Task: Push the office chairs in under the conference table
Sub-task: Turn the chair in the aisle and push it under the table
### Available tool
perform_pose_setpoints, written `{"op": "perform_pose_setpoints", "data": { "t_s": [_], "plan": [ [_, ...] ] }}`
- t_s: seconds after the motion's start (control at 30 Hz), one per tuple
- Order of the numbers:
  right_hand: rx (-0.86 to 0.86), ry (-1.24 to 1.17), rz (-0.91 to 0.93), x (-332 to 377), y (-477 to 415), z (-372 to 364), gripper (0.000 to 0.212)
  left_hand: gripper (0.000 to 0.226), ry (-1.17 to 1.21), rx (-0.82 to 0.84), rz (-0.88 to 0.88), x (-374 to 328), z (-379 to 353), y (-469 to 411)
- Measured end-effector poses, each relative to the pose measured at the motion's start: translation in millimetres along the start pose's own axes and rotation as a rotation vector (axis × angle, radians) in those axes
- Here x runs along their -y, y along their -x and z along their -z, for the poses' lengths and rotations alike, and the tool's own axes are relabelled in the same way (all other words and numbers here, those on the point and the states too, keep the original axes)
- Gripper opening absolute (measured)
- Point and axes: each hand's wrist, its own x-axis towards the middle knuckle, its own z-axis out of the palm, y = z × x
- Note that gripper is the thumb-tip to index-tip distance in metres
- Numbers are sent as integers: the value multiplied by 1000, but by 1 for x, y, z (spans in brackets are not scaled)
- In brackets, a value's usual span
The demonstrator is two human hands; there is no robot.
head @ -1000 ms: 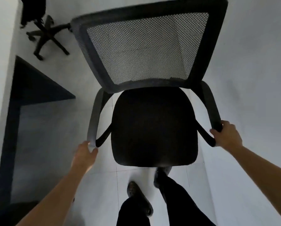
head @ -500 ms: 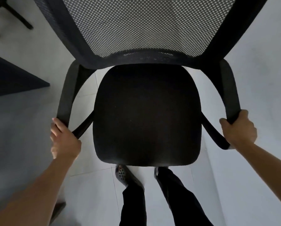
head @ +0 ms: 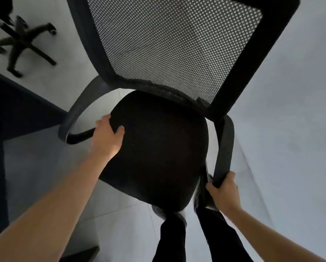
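A black office chair [head: 158, 148] with a mesh backrest [head: 175, 46] fills the middle of the view, its seat turned toward me and rotated clockwise. My left hand [head: 107, 137] grips the left edge of the seat cushion, thumb on top. My right hand [head: 222, 191] is closed around the front end of the right armrest [head: 224, 148]. The left armrest [head: 77, 118] is free. The dark conference table [head: 16, 108] edge lies at the left.
A second office chair's star base [head: 24, 44] stands on the floor at the upper left, beyond the table corner. My legs and shoes [head: 177, 233] are just below the seat. Pale tiled floor [head: 290, 129] spreads to the right.
My left hand left the left armrest and took the seat edge. The chair has swivelled clockwise, and the view has tilted so the other chair's base shows again.
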Motion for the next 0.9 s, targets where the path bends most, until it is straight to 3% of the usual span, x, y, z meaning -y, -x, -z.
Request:
{"op": "perform_pose_setpoints", "data": {
  "t_s": [0.17, 0.3, 0.43, 0.57, 0.7, 0.9],
  "plan": [
    [174, -96, -26, -1, 34, -25, 47, 56, 217, -51, -142, -72, 29, 22],
    [421, 60, -60, -3, 31, 6, 33, 59, 404, -47, -164, -125, 61, 43],
    [326, 19, -17, 5, 15, 75, 9, 72, 571, -66, -134, -190, 81, 58],
    [196, -39, 35, 20, 2, 144, 12, 94, 674, -48, -16, -255, 72, 56],
    [226, -83, 85, 41, -24, 188, 16, 112, 655, -15, 167, -304, 49, 38],
    [325, -45, 154, 91, -97, 250, 23, 105, 784, -20, 312, -330, 46, 16]
  ]
}}
